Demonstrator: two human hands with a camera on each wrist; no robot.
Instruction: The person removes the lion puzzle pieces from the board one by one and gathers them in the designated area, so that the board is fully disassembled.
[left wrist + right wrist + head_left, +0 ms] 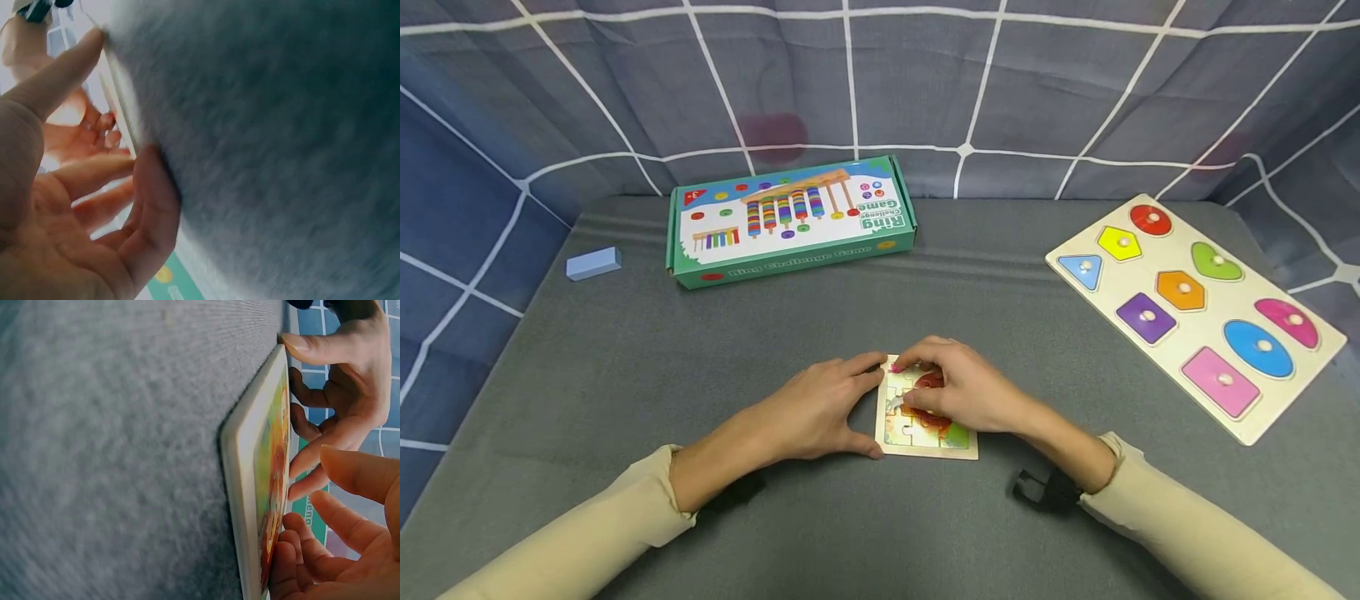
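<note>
A small jigsaw puzzle (917, 451) in a pale wooden frame lies on the grey cloth, its picture green, yellow and reddish-brown. My left hand (820, 408) holds it along the left side, thumb at the near corner and fingertips at the far one. In the left wrist view, thumb and index of that hand (69, 212) reach along the frame's edge. Over the picture bends my right hand (970, 387), hiding much of it. The right wrist view shows that hand (350, 550) with thumb and index tips apart, nothing visible between them, and the other fingertips at the puzzle surface.
Behind the puzzle lies a green and white Ring Challenge Game box (790, 221). A light blue block (593, 263) sits at the far left. At right is a wooden shape board (1097, 307) with several knobbed coloured pieces. Checked cloth (910, 83) hangs along the back and sides.
</note>
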